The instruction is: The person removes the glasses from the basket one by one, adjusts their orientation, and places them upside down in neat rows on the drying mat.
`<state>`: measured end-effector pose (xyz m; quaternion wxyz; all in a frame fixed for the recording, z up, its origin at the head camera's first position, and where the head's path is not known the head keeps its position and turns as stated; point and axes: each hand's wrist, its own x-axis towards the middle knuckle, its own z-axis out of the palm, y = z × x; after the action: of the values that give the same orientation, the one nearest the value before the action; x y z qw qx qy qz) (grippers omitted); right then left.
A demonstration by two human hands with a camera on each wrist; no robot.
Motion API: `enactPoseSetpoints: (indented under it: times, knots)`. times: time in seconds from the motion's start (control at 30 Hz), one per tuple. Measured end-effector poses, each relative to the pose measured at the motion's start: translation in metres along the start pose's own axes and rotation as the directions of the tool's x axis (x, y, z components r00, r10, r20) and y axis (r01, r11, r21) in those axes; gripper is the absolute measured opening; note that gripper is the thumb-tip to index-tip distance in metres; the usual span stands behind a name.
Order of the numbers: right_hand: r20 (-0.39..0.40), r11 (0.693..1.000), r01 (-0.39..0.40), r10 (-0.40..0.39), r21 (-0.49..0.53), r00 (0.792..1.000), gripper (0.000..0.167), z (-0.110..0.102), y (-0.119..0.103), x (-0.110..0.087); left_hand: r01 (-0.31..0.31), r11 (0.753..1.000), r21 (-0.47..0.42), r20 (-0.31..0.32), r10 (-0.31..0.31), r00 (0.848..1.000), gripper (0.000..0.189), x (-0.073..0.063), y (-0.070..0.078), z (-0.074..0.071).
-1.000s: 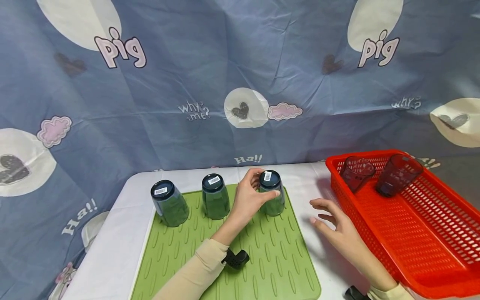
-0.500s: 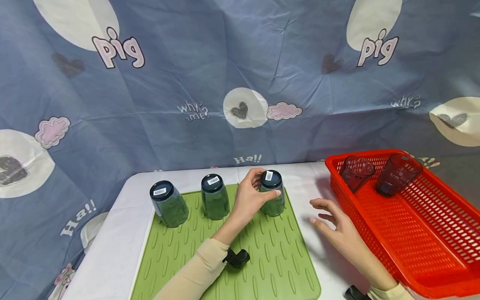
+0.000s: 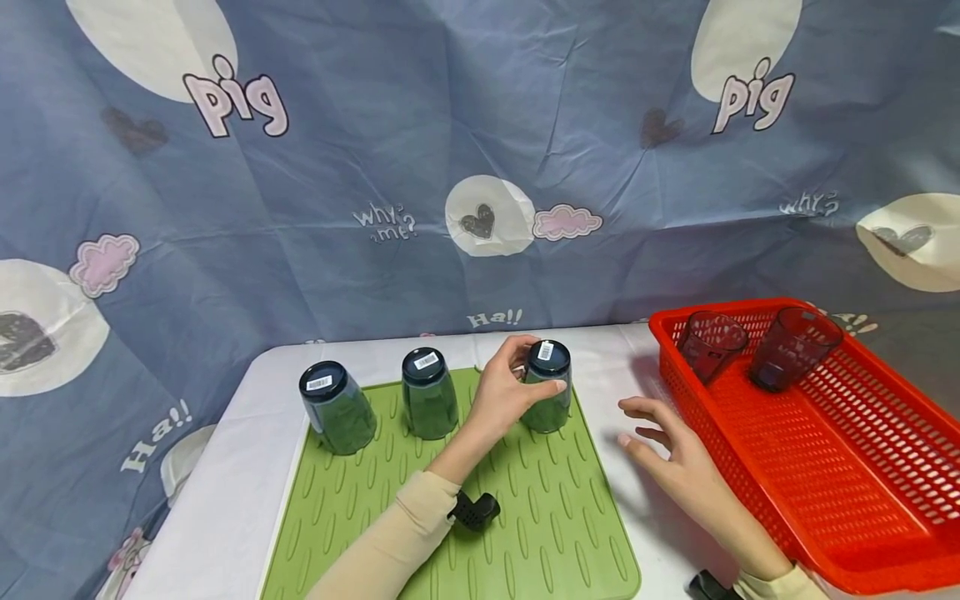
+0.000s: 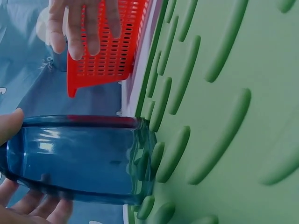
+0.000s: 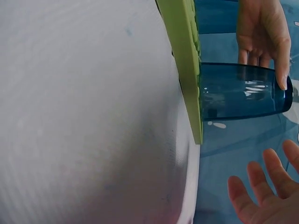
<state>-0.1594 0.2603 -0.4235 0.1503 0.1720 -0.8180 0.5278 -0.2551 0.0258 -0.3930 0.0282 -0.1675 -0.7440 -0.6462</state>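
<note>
My left hand (image 3: pixel 501 398) grips a blue-tinted drinking glass (image 3: pixel 553 410) near its base, thumb on the near side and fingers behind. The glass is upside down, a barcode sticker on its upturned base, its rim down at the green ridged mat (image 3: pixel 540 517). In the left wrist view the rim of this glass (image 4: pixel 79 158) meets the ridges. Two similar glasses, a middle glass (image 3: pixel 429 400) and a left glass (image 3: pixel 341 410), also stand inverted along the mat's far side. My right hand (image 3: pixel 678 462) holds nothing, fingers loosely bent, between mat and basket.
A red perforated basket (image 3: pixel 731 450) stands on the right, with a glass (image 3: pixel 712 342) and another glass (image 3: pixel 795 350) leaning inside its far end. White cloth (image 3: pixel 225 500) covers the table. A printed blue curtain (image 3: pixel 337 167) hangs right behind it.
The glass in my left hand has shifted slightly to the right, the hand moving along with it. My right hand stays nearly where it was.
</note>
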Motion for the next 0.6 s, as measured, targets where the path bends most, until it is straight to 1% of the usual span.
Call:
enactPoseSetpoints:
  times: [0.07,0.3,0.43,0.6]
  knots:
    - [0.003,1.0,-0.005,0.005,0.0,1.0,0.039,0.0003,0.0002,-0.0002,0.0,1.0,-0.014,0.01,0.0,1.0,0.064,0.0002,0.0,-0.0003]
    - [0.009,1.0,-0.014,0.014,-0.011,1.0,0.038,0.0011,0.0011,0.0,0.005,1.0,0.001,0.033,-0.005,0.999,0.064,-0.0001,-0.0026,-0.0026]
    - [0.009,1.0,-0.011,0.012,-0.01,1.0,0.039,0.0012,0.0009,0.0,-0.002,1.0,-0.009,0.034,0.003,0.999,0.063,0.0001,-0.0031,-0.0018]
    - [0.014,1.0,-0.017,0.018,-0.012,1.0,0.039,0.0009,0.0002,-0.0005,0.014,1.0,-0.024,0.032,-0.013,0.999,0.065,0.0013,-0.0048,0.0002]
